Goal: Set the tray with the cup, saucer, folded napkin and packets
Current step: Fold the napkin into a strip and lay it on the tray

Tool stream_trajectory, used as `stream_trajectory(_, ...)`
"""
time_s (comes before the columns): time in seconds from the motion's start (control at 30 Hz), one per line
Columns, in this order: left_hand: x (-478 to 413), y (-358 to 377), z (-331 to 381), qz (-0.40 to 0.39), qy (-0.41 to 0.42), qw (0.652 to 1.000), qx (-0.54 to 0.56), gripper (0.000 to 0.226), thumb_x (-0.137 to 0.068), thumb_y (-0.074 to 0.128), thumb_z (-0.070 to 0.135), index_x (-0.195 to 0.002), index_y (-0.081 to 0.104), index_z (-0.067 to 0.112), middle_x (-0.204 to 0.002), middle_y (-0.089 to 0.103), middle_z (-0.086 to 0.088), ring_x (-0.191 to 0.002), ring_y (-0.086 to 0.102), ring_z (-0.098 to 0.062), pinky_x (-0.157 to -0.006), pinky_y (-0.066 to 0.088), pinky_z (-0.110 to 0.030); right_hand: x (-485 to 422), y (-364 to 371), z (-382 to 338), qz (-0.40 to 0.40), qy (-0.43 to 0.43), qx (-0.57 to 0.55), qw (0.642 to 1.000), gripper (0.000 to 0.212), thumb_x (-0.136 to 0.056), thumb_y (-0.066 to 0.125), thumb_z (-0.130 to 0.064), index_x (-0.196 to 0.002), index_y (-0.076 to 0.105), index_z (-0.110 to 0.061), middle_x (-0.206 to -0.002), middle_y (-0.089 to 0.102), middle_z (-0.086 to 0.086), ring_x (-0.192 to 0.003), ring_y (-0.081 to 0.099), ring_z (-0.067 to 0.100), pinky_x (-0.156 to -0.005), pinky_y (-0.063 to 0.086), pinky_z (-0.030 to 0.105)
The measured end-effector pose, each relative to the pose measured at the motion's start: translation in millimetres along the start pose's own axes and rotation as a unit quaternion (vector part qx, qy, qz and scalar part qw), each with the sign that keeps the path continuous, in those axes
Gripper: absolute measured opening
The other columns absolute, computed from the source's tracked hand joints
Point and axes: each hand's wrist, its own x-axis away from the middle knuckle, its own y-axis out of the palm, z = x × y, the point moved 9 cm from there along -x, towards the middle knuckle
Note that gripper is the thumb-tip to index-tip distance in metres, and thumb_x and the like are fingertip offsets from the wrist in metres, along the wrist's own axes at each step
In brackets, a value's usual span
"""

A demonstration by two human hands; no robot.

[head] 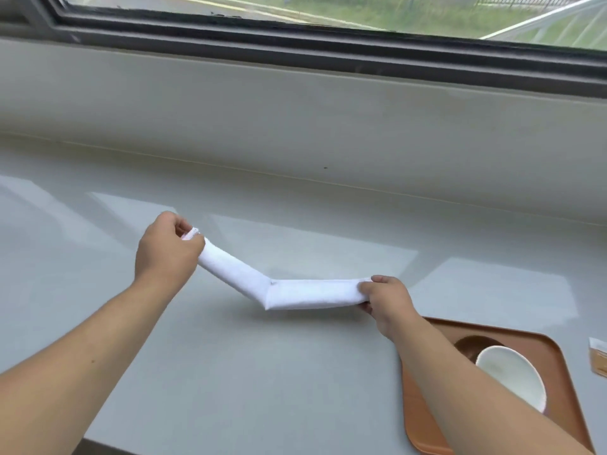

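A white napkin, folded into a long strip, bends at its middle over the grey counter. My left hand pinches its raised left end. My right hand grips its right end, which lies low near the counter. At the lower right stands an orange-brown tray. On it is a white cup over a dark brown saucer, both partly hidden by my right forearm. A tan packet lies on the counter past the tray's right edge.
The pale grey counter runs back to a low wall under a dark-framed window. The counter's front edge shows at the lower left.
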Motion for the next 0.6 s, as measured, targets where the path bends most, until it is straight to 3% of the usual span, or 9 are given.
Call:
stream_trajectory(0.13,34.2,28.8,77.8,-0.007,0.149,0.989,-0.015,0.025,-0.084,0.064,0.018,-0.094,0.05,0.035,-0.099,0.05,0.007,-0.083,0.044,-0.01,-0.073,0.037,-0.032,12.0,-0.1,9.5,-0.02,0.024,-0.005,1.0,0.037,-0.089,0.062,-0.006,-0.125,0.054,-0.012,-0.124,0.059,0.013,-0.098,0.067,0.028,-0.069,0.063,0.038)
stream_trajectory(0.27,95.7,102.9,138.3,-0.098,0.257,0.961,-0.015,0.031,-0.078,0.071,0.012,-0.104,0.058,0.025,-0.106,0.055,0.0,-0.085,0.052,-0.017,-0.074,0.039,-0.029,20.0,4.7,7.8,-0.067,0.031,-0.037,0.997,0.021,-0.093,0.061,-0.008,-0.111,0.056,-0.016,-0.121,0.059,0.015,-0.092,0.068,0.03,-0.059,0.061,0.031)
stream_trajectory(0.37,128.0,157.5,147.2,-0.188,0.221,0.957,-0.009,0.038,-0.078,0.068,0.017,-0.109,0.053,0.032,-0.112,0.054,0.007,-0.084,0.059,-0.016,-0.073,0.047,-0.032,22.2,1.7,-0.7,-0.104,0.033,-0.063,0.992,0.028,-0.093,0.059,-0.002,-0.121,0.055,-0.007,-0.125,0.063,0.023,-0.085,0.068,0.029,-0.062,0.058,0.031)
stream_trajectory(0.47,147.6,196.6,141.9,-0.264,0.144,0.954,-0.007,0.037,-0.073,0.063,0.04,-0.103,0.045,0.049,-0.108,0.056,0.019,-0.081,0.064,-0.004,-0.073,0.055,-0.034,22.6,-4.2,-8.0,-0.141,0.037,-0.087,0.985,0.035,-0.091,0.06,0.001,-0.126,0.057,0.0,-0.117,0.072,0.024,-0.083,0.07,0.027,-0.071,0.057,0.033)
stream_trajectory(0.57,160.0,219.6,141.3,-0.286,0.119,0.951,-0.009,0.03,-0.076,0.071,0.043,-0.095,0.048,0.046,-0.089,0.065,0.019,-0.079,0.062,0.009,-0.063,0.047,-0.007,19.0,-12.9,-11.4,-0.158,0.038,-0.111,0.98,0.038,-0.088,0.062,0.004,-0.126,0.058,0.004,-0.097,0.076,0.018,-0.079,0.071,0.026,-0.078,0.058,0.037)
stream_trajectory(0.6,162.8,223.9,141.3,-0.285,0.116,0.952,-0.01,0.028,-0.078,0.073,0.042,-0.094,0.05,0.043,-0.085,0.067,0.018,-0.083,0.059,0.015,-0.067,0.039,0.002,16.7,-15.8,-11.4,-0.157,0.038,-0.119,0.98,0.038,-0.089,0.061,0.003,-0.126,0.057,0.005,-0.095,0.076,0.018,-0.079,0.071,0.027,-0.081,0.058,0.039)
